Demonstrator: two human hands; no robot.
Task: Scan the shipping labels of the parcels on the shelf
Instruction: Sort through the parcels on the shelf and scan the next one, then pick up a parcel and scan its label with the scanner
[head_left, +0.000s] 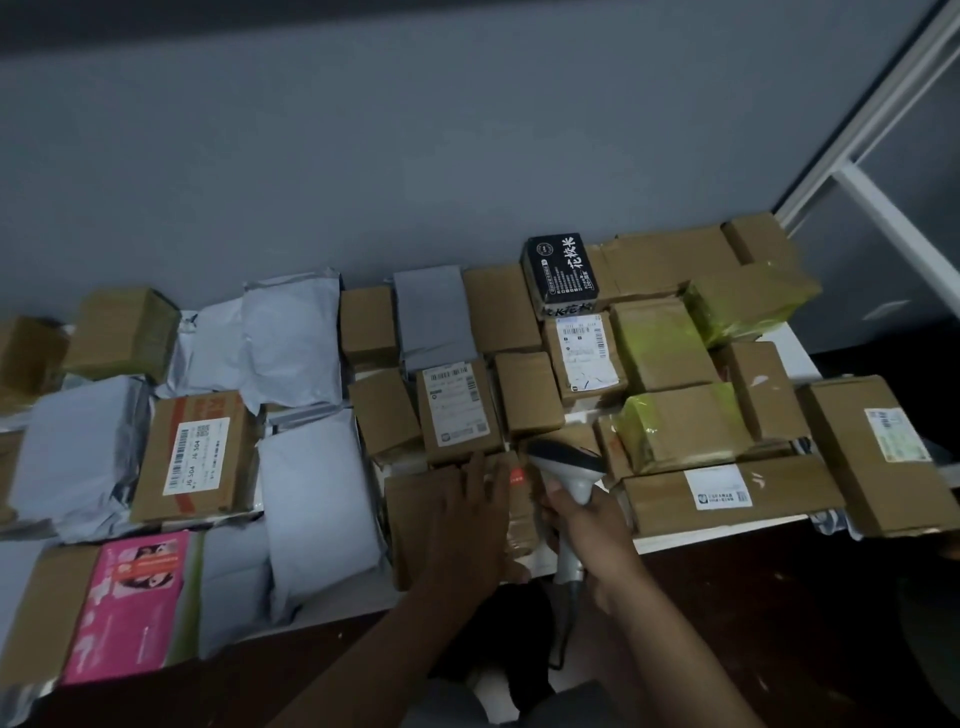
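My right hand (582, 519) grips scanner (566, 467); left hand (467, 514) lies flat, fingers straight, on front carton (415, 519) beside it. Carton looks stiff and light; I'd hold its edges.

label on red-taped box (196, 456): "J6 504 J6 504" | black box (560, 270): "花坡米"

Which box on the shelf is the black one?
The black box at the back, right of the middle. It has white writing and sits on top of brown boxes, right behind a brown box with a white label. Most others are brown.
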